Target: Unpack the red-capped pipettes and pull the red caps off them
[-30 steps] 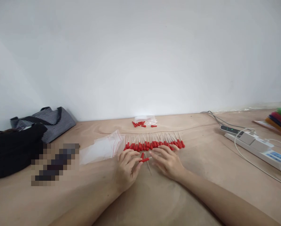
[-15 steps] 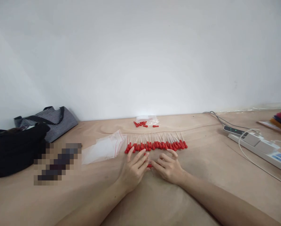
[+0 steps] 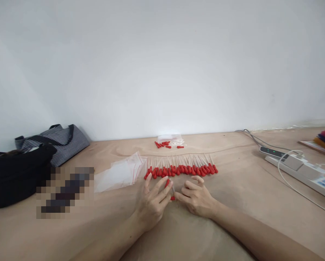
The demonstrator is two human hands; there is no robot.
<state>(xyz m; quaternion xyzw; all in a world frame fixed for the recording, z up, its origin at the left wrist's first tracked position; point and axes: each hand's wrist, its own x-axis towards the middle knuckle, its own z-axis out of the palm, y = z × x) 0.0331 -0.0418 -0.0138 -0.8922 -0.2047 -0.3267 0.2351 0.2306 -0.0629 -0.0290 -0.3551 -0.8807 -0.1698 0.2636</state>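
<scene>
Between my hands is a small red rubber bulb (image 3: 172,198), with a thin clear dropper tube (image 3: 173,188) just above it. My left hand (image 3: 155,203) has its thumb and a finger closed at the bulb, its other fingers raised and apart. My right hand (image 3: 196,197) pinches at the same spot from the other side, its remaining fingers curled; the fingertips partly hide the contact. Another red bulb (image 3: 167,183) shows beside my left fingers. Just beyond lies a row of droppers with red bulbs (image 3: 181,169), their clear tubes pointing away.
Loose red bulbs (image 3: 162,144) and clear tubes (image 3: 176,144) lie near the wall by a plastic bag (image 3: 169,138). Zip bags (image 3: 116,175) are at left, beside a striped bag (image 3: 72,143) and a black bag (image 3: 21,177). A power strip (image 3: 301,172) with cables is at right.
The red bulb between my hands has moved slightly nearer to me. My hands have drawn a little apart, and the clear tube and the second red bulb show more.
</scene>
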